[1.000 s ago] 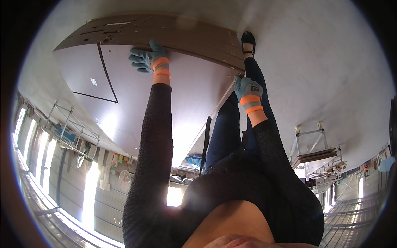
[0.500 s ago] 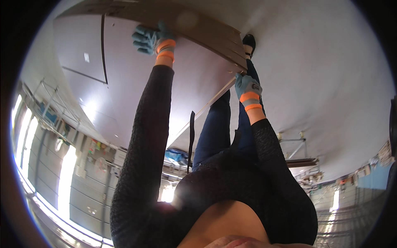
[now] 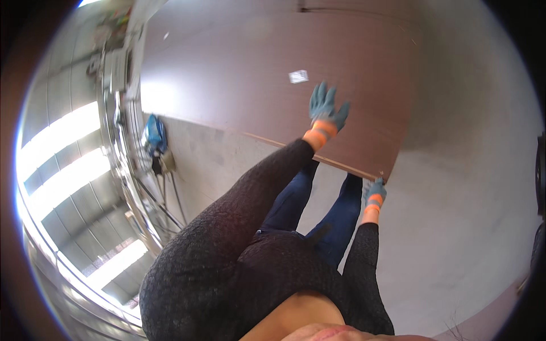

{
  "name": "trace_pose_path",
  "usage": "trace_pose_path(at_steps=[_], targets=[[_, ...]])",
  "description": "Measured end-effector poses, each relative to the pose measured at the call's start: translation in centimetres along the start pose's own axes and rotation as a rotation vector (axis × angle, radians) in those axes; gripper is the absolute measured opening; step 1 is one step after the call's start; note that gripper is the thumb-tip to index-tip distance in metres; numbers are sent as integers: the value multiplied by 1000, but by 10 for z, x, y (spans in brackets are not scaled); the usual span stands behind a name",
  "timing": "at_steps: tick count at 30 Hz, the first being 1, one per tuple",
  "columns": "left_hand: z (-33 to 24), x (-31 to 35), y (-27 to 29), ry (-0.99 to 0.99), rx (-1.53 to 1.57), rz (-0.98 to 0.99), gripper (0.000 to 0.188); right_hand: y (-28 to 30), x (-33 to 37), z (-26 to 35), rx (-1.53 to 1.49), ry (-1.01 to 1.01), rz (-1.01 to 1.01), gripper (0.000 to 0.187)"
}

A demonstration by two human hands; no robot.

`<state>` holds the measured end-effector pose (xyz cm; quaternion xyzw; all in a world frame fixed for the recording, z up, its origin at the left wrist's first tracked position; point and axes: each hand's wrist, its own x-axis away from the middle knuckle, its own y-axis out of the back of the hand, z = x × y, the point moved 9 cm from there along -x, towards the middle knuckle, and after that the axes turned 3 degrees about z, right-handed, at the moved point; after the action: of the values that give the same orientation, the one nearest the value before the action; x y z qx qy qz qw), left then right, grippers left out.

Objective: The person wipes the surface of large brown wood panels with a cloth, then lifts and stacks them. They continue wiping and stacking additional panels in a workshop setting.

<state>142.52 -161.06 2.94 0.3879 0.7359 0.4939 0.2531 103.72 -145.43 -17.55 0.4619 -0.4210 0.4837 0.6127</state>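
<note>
A large, flat brown panel (image 3: 244, 68) stretches across the upper part of the head view, its near edge just in front of my legs. On its face is a small white label (image 3: 298, 77). My left hand (image 3: 327, 108), in a grey-blue glove with an orange cuff, lies on the panel beside the label, palm down and fingers spread. At the panel's near right corner, my gloved right hand (image 3: 375, 191) grips the edge. Its fingertips are partly hidden by the corner.
Grey floor (image 3: 460, 187) extends to the right of the panel. At left are a blue bag-like bundle (image 3: 154, 134) and thin metal legs (image 3: 165, 196) near a cluttered row of equipment. Bright windows (image 3: 60, 136) line the wall beyond.
The view and panel have turned relative to each other; the thick brown side seen before no longer shows. My left hand now rests closer to the right-hand corner; my right hand stays at a corner.
</note>
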Motion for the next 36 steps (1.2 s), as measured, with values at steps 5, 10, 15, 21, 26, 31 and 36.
trace_pose_path(at_steps=[5, 10, 15, 21, 26, 31, 36], targets=[[268, 222, 131, 709, -120, 120, 74, 44, 6, -9, 700, 31, -147, 66], [447, 425, 187, 1203, 31, 403, 77, 60, 6, 7, 1208, 467, -214, 56], [593, 455, 193, 1162, 297, 422, 78, -64, 16, -5, 1247, 546, -321, 48], [727, 556, 258, 1480, 670, 89, 74, -464, 192, -125, 1436, 883, 423, 36], [799, 702, 285, 1788, 739, -191, 73, -640, 360, -309, 1453, 779, 923, 37], [911, 593, 318, 1648, 1008, -394, 72, -729, 294, -286, 1661, 912, 749, 33], [982, 513, 370, 1574, 980, -352, 72, -744, 257, -241, 1898, 791, 186, 31]])
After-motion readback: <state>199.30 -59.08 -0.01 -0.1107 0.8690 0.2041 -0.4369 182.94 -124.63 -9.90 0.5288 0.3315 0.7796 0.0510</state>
